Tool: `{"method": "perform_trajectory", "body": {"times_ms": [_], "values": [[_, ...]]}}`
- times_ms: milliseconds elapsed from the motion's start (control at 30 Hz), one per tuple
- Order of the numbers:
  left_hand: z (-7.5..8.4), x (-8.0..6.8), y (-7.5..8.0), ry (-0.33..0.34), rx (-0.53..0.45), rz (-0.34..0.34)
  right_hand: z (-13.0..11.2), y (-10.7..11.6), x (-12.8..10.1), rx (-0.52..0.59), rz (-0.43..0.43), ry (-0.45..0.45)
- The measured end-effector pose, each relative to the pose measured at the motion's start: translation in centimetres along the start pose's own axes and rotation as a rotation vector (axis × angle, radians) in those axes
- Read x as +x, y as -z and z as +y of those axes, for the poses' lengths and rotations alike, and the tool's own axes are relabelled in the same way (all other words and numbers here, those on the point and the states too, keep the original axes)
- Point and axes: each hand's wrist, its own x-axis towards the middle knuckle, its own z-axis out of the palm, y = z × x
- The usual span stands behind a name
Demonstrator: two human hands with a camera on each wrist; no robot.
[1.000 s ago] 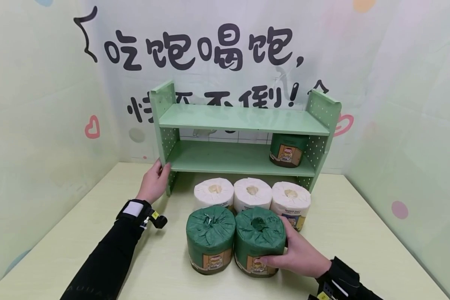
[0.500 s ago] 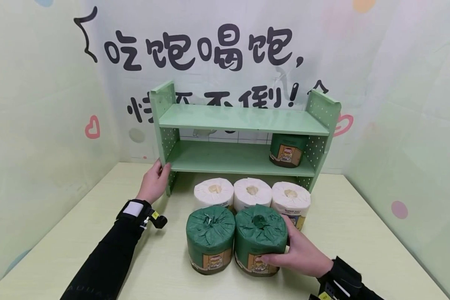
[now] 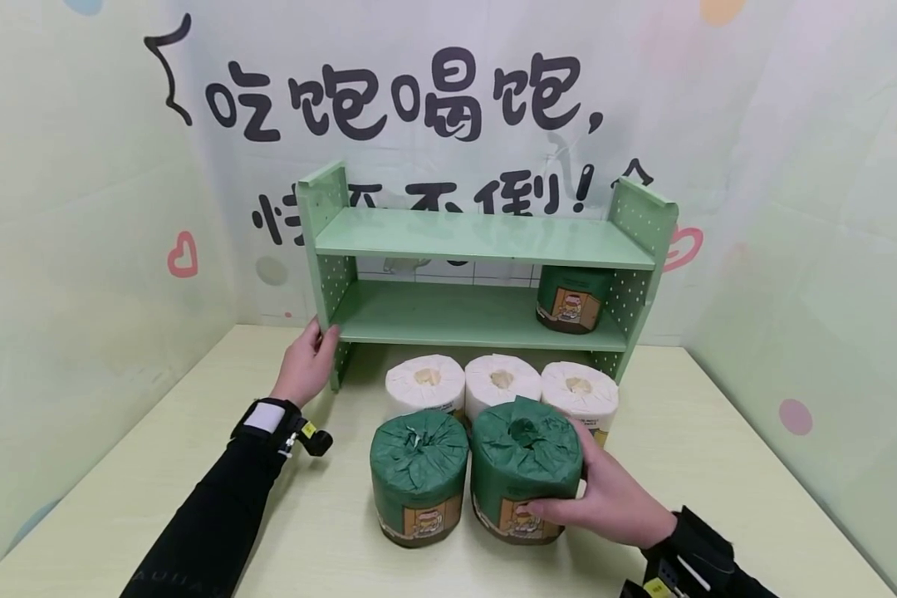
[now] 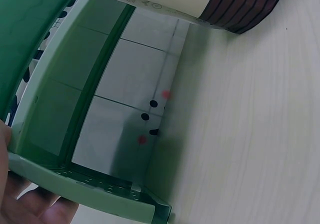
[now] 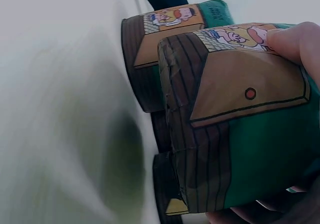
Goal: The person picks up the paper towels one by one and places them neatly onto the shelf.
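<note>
Risk of slip: right hand (image 3: 605, 498) grips green-wrapped roll (image 3: 525, 467) only by its side, neighbouring roll (image 3: 419, 473) touching; left hand (image 3: 308, 361) clasps shelf (image 3: 486, 237) post.

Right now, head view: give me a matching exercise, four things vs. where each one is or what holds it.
Things:
1. right hand
2. left hand
3. green roll on the shelf
4. three white rolls

Places or states:
A. at the right end of the lower shelf board
B. in a row on the table in front of the rack
C. grips the right-hand green roll in front
D. holds the left side panel of the green rack

Pairs: 1-C, 2-D, 3-A, 4-B
</note>
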Motion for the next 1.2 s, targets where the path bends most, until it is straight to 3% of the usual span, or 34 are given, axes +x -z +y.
{"method": "perform_trajectory", "body": {"times_ms": [500,700,1200], "values": [[0.1,0.4,-0.3,-0.003,0.028,0.014,-2.7,1.6,0.0,-0.023,0.005,0.069],[0.3,0.6,0.0,-0.010,0.025,0.016,-3.9,2.9,0.9,-0.074,0.049,0.123],[0.0,0.1,0.1,-0.002,0.031,0.016,-4.5,3.7,3.3,-0.070,0.124,0.060]]}}
